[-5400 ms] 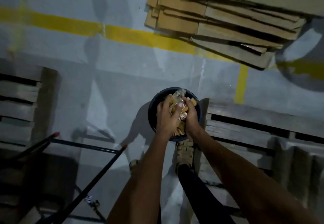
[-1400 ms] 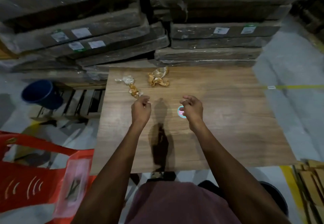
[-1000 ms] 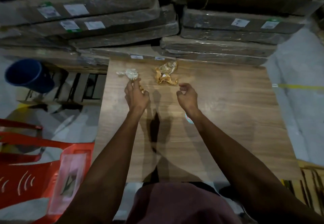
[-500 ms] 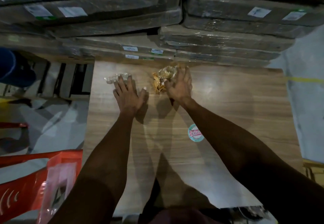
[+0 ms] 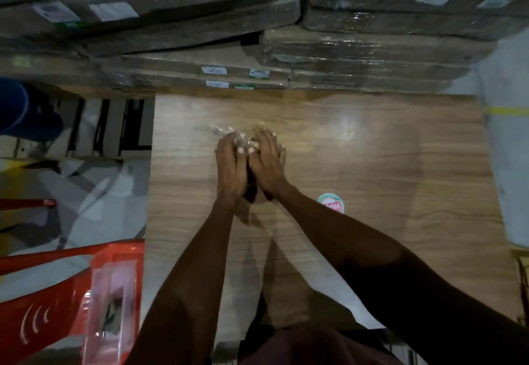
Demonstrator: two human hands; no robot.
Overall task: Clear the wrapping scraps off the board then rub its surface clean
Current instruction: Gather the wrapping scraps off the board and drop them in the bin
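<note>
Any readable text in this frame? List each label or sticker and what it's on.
round sticker on the board: red band with white lettering, partly cut off by the forearm, too blurred to read.
white labels on the wrapped packs behind the board: print too small to read.
red chair: white curved marks only, no letters.
Nothing else carries text.

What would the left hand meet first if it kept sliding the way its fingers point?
The clear wrapper scrap, which sits right at the left hand's fingertips. Past that lies bare board, then the wrapped stacks at its far edge. Whether the fingers already touch the scrap is unclear.
</note>
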